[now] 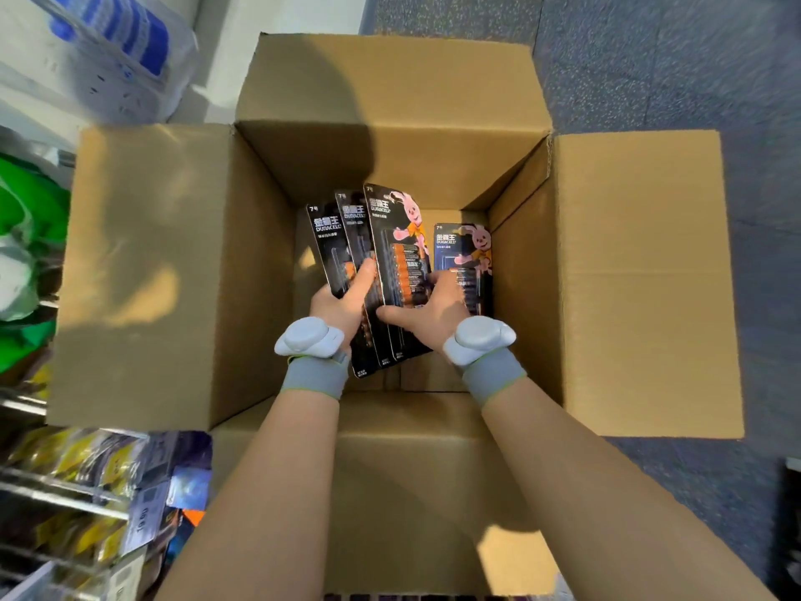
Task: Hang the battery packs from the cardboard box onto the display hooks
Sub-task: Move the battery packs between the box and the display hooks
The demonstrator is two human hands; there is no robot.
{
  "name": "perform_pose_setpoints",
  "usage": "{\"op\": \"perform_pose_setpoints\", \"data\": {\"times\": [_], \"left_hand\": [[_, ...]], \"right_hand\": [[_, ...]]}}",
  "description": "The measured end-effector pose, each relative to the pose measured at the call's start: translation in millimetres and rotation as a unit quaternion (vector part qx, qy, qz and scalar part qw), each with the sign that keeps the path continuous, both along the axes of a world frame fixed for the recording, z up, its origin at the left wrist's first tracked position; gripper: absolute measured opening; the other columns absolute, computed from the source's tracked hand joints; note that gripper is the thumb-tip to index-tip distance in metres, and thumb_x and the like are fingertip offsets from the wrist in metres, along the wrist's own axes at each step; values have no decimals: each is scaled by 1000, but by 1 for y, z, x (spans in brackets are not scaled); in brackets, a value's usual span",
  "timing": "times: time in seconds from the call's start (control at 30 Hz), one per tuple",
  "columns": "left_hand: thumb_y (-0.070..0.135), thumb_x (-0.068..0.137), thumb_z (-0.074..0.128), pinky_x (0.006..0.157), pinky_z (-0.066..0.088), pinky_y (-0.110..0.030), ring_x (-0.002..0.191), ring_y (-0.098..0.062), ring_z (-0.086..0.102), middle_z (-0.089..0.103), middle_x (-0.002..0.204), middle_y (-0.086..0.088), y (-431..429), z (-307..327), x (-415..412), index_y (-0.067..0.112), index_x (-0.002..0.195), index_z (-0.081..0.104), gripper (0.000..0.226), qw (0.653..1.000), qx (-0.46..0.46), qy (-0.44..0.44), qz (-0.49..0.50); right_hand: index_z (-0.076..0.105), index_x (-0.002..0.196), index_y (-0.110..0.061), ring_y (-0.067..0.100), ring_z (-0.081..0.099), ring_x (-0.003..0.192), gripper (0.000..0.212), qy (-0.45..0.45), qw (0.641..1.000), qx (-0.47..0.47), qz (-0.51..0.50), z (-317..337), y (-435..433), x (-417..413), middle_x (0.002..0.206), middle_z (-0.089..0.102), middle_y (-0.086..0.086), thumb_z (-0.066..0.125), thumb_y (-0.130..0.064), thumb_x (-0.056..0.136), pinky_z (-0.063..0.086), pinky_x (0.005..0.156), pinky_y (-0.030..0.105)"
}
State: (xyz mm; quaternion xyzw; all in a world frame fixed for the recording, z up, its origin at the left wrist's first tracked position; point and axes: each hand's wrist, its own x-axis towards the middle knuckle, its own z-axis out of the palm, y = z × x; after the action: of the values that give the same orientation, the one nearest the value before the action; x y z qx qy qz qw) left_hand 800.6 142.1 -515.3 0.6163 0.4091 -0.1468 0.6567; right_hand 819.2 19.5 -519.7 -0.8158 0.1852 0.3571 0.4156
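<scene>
An open cardboard box (173, 275) stands on the floor below me, flaps spread. Inside it both my hands hold a fan of black battery packs (390, 236) with orange cells and a pink rabbit on the cards. My left hand (342, 297) grips the two left packs, thumb across their fronts. My right hand (424, 310) is closed on the lower part of the front pack, fingers over its cells. One more battery pack (459, 249) lies against the box's right inner wall, partly hidden behind my right hand. Both wrists wear grey bands with white pods.
Display hooks (73, 492) with hanging goods and price tags fill the lower left, close to the box's left flap. Green packaging (26, 236) sits at the left edge and a blue-and-white package (117, 41) at the top left. Blue carpet (672, 71) lies to the right.
</scene>
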Motion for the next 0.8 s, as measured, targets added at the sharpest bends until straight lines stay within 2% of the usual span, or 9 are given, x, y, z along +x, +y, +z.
{"op": "perform_pose_setpoints", "data": {"times": [0.13, 0.2, 0.3, 0.37, 0.5, 0.57, 0.67, 0.73, 0.8], "left_hand": [[32, 89, 67, 87, 57, -42, 91, -26, 72, 74, 99, -10, -5, 10, -8, 11, 106, 71, 27, 998, -3, -44, 37], [27, 91, 65, 78, 58, -34, 82, -20, 72, 74, 91, -5, -8, 12, -8, 11, 97, 72, 17, 998, -1, -44, 49], [21, 90, 66, 59, 52, -19, 60, -3, 64, 68, 65, 13, -15, 16, -9, 21, 75, 67, 15, 997, 28, -44, 54], [21, 90, 66, 54, 48, -15, 54, 3, 61, 65, 63, 14, -17, 15, -10, 22, 72, 64, 19, 997, 41, -47, 45], [35, 91, 64, 63, 49, -24, 68, -12, 64, 67, 73, 5, -15, 17, -8, 16, 79, 68, 23, 998, 59, -16, 27], [54, 91, 54, 67, 50, -25, 74, -17, 66, 68, 77, 1, -17, 24, -10, 10, 89, 70, 46, 998, 58, 20, 30], [69, 87, 39, 61, 46, -21, 72, -11, 65, 68, 78, 2, -18, 38, -9, 16, 92, 69, 62, 999, 8, 27, 45], [61, 86, 53, 62, 47, -20, 72, -9, 66, 69, 80, 4, -16, 43, -10, 22, 86, 67, 42, 999, -7, 1, 42], [42, 84, 69, 64, 51, -20, 70, -7, 69, 72, 84, 4, -15, 43, -13, 26, 84, 66, 17, 998, -20, -25, 56]], "right_hand": [[33, 130, -10, 25, 53, 113, 99, -26, 999, 33, -5, 11, -5, -7, 125, 49, 11, 90, -40, 55, 47, 99, 42], [31, 130, -11, 22, 50, 113, 96, -31, 999, 44, 6, 16, -7, -8, 125, 44, 9, 90, -35, 58, 45, 97, 36], [27, 125, -21, 26, 53, 112, 108, -37, 998, 33, 28, 18, -1, -15, 124, 45, 10, 85, -52, 39, 47, 97, 42], [26, 120, -25, 27, 54, 110, 107, -37, 999, 36, 10, 6, -1, -20, 123, 46, 12, 77, -58, 32, 48, 96, 45], [28, 124, -21, 28, 53, 110, 108, -65, 996, 53, -2, 7, -2, -26, 123, 44, 13, 72, -59, 34, 47, 96, 43], [29, 124, -19, 27, 52, 110, 107, -77, 995, 55, 3, 10, -2, -32, 122, 43, 12, 71, -60, 35, 47, 95, 43], [30, 129, -12, 24, 48, 112, 104, -100, 993, 56, 15, 26, 0, -32, 123, 39, 10, 79, -49, 45, 45, 97, 39], [31, 132, -9, 19, 43, 111, 95, -110, 992, 57, 30, 31, -1, -31, 121, 34, 5, 87, -31, 58, 42, 99, 34], [31, 133, -9, 19, 43, 111, 91, -127, 990, 49, 48, 35, -1, -31, 122, 34, 6, 87, -25, 62, 42, 99, 34]]}}
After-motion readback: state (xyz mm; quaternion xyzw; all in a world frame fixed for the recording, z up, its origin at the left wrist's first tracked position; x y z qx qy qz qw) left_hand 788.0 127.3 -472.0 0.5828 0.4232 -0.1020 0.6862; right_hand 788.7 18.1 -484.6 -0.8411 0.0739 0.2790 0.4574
